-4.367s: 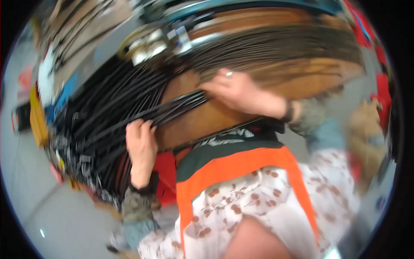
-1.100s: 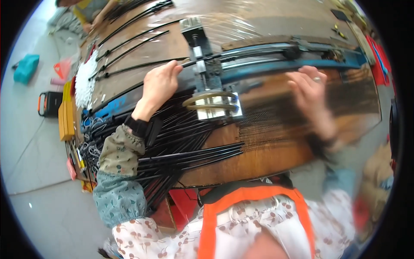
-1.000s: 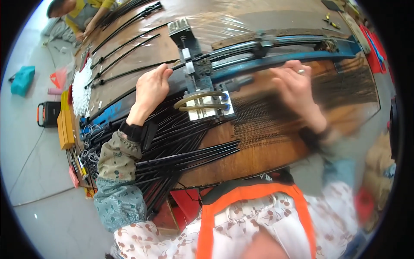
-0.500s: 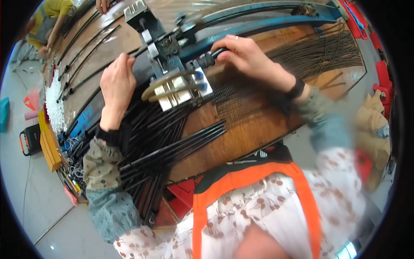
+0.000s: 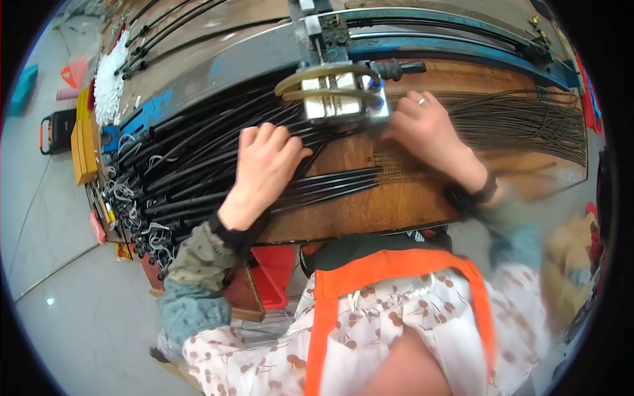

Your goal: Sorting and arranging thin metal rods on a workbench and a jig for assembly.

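Note:
My left hand (image 5: 263,170) is over a thick pile of black cable-like tubes (image 5: 198,158); its fingers curl down and its thumb points right. Whatever lies under those fingers is hidden. My right hand (image 5: 428,135), ringed on one finger, is bent closed beside the clamp's right end, over thin coiled springs (image 5: 416,162); its fingertips are blurred. Between and above both hands sits a metal clamp fixture (image 5: 333,99) with a looped, yellowish hose (image 5: 310,76). From its right side a black nozzle-like fitting (image 5: 397,68) sticks out.
A blue rail (image 5: 456,63) runs behind the fixture. Thin dark rods or springs (image 5: 528,125) spread along the bench's right side. Several tubes (image 5: 330,181) lie on the wooden bench (image 5: 370,211) near me. White small pieces (image 5: 111,82) and a yellow box (image 5: 84,138) stand left.
My view has shifted, so the fixture appears farther right. My left hand has come down over the tube pile. My right hand has left the black fitting and dropped below it.

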Demonstrator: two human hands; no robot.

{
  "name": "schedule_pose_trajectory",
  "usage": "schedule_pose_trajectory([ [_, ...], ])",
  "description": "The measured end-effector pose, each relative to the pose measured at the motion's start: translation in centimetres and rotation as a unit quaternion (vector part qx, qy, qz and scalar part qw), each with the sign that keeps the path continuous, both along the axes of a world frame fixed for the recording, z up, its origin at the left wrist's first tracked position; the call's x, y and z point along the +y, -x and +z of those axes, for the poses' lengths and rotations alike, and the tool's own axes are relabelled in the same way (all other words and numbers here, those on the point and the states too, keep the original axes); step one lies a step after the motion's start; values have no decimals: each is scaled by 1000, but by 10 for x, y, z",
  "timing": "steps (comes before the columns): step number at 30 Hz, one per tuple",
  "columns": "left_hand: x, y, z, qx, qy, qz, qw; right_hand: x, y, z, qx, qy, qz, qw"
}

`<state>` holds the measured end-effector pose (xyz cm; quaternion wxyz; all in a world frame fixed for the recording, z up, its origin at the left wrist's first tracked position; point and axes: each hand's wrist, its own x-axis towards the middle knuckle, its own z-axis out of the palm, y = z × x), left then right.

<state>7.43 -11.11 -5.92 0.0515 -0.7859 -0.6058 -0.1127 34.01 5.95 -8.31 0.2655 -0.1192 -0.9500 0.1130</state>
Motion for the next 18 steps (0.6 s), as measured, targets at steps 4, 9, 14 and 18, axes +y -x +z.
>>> schedule_pose_trajectory([
  [4, -8, -6, -3, 46, 54, 59, 996, -13, 7, 13, -20, 42, 24, 999],
  [9, -18, -4, 14, -77, 72, 37, 994, -28, 0, 17, -22, 238, -55, 969],
  [14, -27, -7, 40, -80, 33, 16, 996, -38, -4, 22, 43, 317, -63, 945],
  [18, -31, -6, 39, -83, 14, 14, 996, -43, -12, 28, 46, 233, -55, 970],
])
